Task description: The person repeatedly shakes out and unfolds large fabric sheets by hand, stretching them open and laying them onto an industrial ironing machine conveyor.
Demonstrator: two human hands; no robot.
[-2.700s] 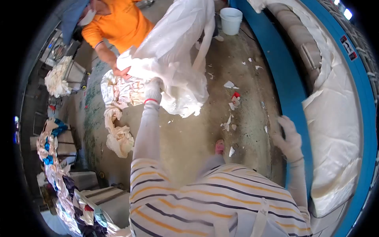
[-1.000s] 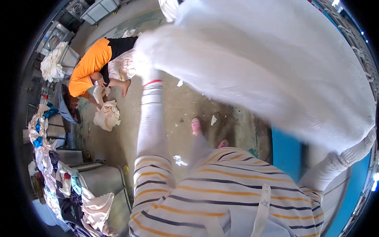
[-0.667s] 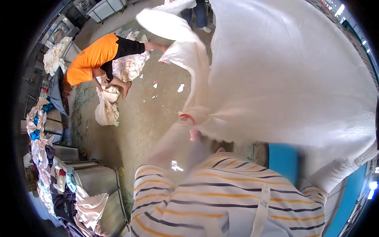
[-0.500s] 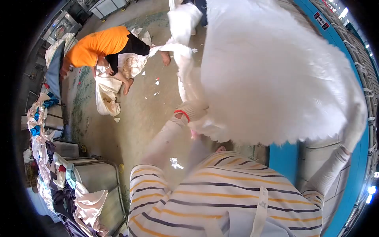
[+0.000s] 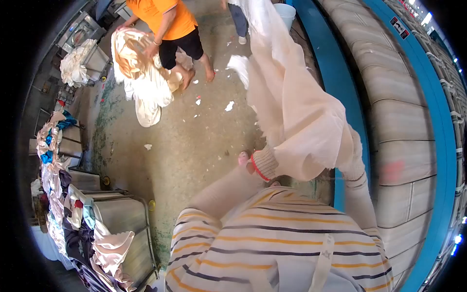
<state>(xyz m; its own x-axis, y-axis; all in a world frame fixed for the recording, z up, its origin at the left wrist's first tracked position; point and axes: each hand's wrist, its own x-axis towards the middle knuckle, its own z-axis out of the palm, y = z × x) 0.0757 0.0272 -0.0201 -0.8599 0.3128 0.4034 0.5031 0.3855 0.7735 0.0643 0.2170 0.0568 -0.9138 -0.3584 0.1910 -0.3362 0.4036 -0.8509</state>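
Observation:
A long white sheet [image 5: 296, 107] hangs bunched before me and stretches away toward the top of the view. My left hand [image 5: 266, 163], in a knitted glove with a red-edged cuff, is closed on its near left edge; the cloth covers most of the fingers. On the opposite edge, my right hand [image 5: 354, 163], also gloved, grips the fabric, its fingertips partly hidden. Between both hands the sheet sags in loose folds.
Beside me on the right runs a blue-framed machine with padded rollers [image 5: 404, 131]. A person in an orange shirt [image 5: 158, 17] handles pale cloth [image 5: 146, 82]. Another person's leg [image 5: 238, 22] shows beyond. Carts [image 5: 121, 216] heaped with laundry line the left; a bucket [image 5: 285, 14] stands far back.
The sheet has dropped from a wide spread into a narrower bunch, uncovering the rollers. My right hand has come inward, closer to my left. The person in orange has straightened up, lifting cloth.

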